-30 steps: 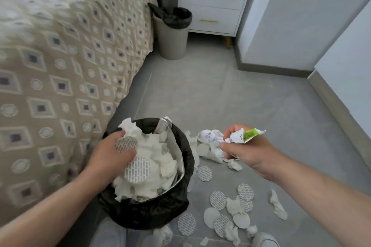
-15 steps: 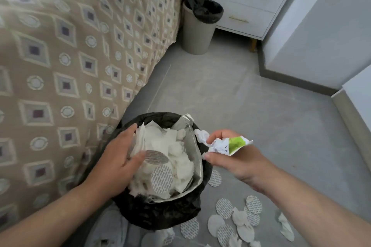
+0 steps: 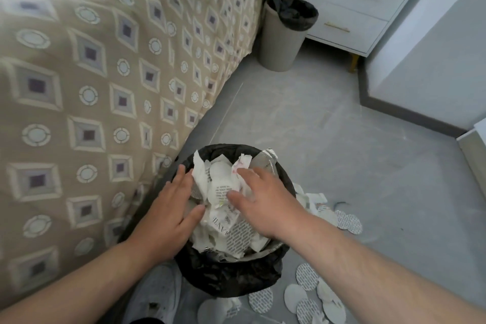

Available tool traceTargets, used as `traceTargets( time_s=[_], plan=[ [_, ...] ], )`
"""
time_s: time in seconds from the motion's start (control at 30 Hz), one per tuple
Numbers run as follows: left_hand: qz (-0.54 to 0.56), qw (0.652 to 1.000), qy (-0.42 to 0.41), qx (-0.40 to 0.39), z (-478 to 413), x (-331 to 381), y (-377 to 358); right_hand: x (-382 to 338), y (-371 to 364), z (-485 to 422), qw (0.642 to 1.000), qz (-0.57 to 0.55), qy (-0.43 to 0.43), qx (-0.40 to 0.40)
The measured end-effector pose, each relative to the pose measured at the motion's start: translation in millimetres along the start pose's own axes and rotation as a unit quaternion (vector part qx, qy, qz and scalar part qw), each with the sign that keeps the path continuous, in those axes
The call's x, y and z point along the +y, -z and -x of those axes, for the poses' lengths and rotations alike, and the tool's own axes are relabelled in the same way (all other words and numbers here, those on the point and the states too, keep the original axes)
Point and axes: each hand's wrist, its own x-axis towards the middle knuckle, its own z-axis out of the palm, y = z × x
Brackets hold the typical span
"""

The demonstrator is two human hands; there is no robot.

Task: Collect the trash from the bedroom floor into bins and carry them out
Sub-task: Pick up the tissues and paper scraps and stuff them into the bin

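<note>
A small bin lined with a black bag (image 3: 223, 275) stands on the grey floor beside the bed, heaped with crumpled white paper and round foil seals (image 3: 223, 193). My left hand (image 3: 168, 214) lies flat on the left side of the heap, fingers spread. My right hand (image 3: 265, 198) presses palm-down on the right side of the heap, fingers apart, nothing gripped. More round seals and paper scraps (image 3: 310, 289) lie on the floor right of the bin and in front of it.
A patterned beige bedspread (image 3: 92, 87) hangs down on the left. A second beige bin with a black liner (image 3: 284, 39) stands at the far end by a white nightstand (image 3: 352, 5). White walls with a dark skirting (image 3: 410, 116) close the right side. My grey shoe (image 3: 155, 294) is beside the near bin.
My right hand carried the green-and-white wrapper to the bin and let it go; it now presses on the heap. My left hand stayed on the pile. The view shifted left toward the bed.
</note>
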Motion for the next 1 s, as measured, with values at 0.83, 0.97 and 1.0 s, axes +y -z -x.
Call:
traceTargets(
  time_s=[0.83,0.97,1.0],
  plan=[
    [-0.159,0.911,-0.362,-0.119,26,131,28,107,55,173,0.918,-0.321,-0.023,0.233],
    [-0.197,0.809,-0.487,-0.262,49,145,-4,153,35,171,0.911,-0.328,-0.157,0.193],
    [-0.216,0.778,-0.506,-0.303,53,145,-19,169,27,168,0.926,-0.298,-0.174,0.154]
  ],
)
